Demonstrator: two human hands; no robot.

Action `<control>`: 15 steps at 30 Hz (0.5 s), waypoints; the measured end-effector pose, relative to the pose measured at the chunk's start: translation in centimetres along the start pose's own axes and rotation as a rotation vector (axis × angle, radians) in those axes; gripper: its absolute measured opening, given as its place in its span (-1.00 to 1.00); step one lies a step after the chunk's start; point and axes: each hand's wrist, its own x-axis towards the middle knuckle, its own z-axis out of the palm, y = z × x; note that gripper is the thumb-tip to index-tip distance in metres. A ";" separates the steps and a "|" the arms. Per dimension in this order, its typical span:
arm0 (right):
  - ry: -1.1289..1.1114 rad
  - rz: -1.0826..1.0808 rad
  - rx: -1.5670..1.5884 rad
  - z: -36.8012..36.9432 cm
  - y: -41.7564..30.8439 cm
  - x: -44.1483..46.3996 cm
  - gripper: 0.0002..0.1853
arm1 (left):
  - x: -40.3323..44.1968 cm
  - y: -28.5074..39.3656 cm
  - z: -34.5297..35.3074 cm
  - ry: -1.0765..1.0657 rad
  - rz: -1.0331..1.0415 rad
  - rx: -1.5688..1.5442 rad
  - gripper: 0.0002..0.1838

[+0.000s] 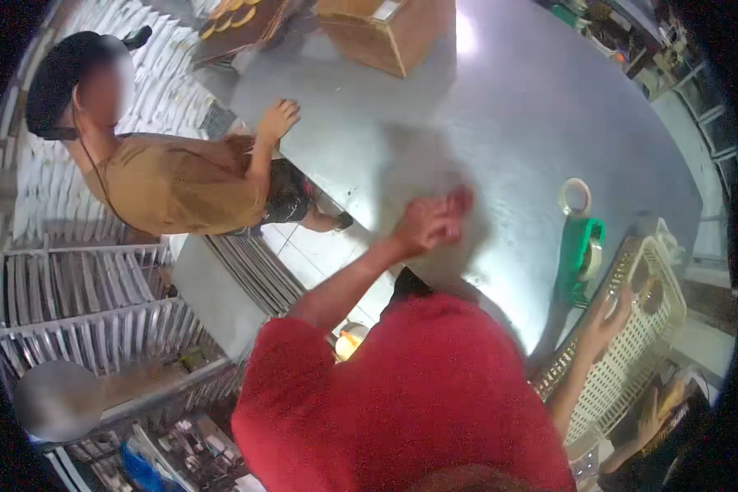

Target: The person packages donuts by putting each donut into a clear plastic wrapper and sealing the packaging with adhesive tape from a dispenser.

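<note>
My left hand [431, 223] is raised over the grey tabletop [516, 115], its fingers curled and smeared by motion. A reddish patch shows at its fingertips, too blurred to name. At the right, my right hand [608, 321] is at the cream plastic basket [627, 361], with its fingers bent around something pale and shiny that I cannot make out. Round see-through things [652, 293] lie in the basket beside those fingers. Left of the basket stands a green tape dispenser [572, 264] holding a roll of tape. A loose tape roll [575, 197] lies just beyond it.
A cardboard box [379, 37] sits at the table's far side. Another person [180, 180] in a brown shirt stands at the left edge with a hand over the table. Racks [82, 283] of stacked flat items fill the left. Another person's arm [643, 435] appears at lower right.
</note>
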 end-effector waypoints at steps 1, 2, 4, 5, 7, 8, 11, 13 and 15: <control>-0.010 -0.011 -0.004 0.2 -0.3 -0.2 -0.53 | -1.4 0.8 -0.7 -0.081 -0.035 -0.322 -0.60; -0.022 -0.022 -0.013 0.3 -0.5 -0.5 -0.55 | -2.3 0.9 -1.4 -0.163 -0.073 -0.649 -0.68; -0.032 -0.024 -0.035 0.1 -0.3 -0.8 -0.56 | -1.1 -2.4 -5.5 0.042 0.071 -0.757 -0.80; -0.024 -0.031 -0.025 -0.3 0.1 -1.2 -0.57 | -5.6 -7.1 -4.3 0.179 -0.482 -0.375 -0.87; -0.001 -0.043 -0.002 -1.1 0.9 -2.0 -0.58 | -4.9 -11.5 -10.3 0.353 -1.014 -0.593 -0.75; 0.003 -0.037 -0.009 -1.4 1.3 -2.1 -0.58 | -5.9 -16.1 -10.7 0.391 -0.945 -0.533 -0.73; -0.003 -0.012 0.007 -1.7 2.1 -2.2 -0.60 | -7.2 -19.2 -8.5 0.394 -0.789 -0.443 -0.68; 0.009 -0.033 0.001 -1.8 1.5 -2.1 -0.61 | -6.0 -17.5 -7.0 0.330 -0.631 -0.391 -0.67; 0.020 -0.072 -0.005 -1.7 0.6 -2.4 -0.63 | -5.2 -12.8 -6.1 0.110 -0.803 -0.664 -0.59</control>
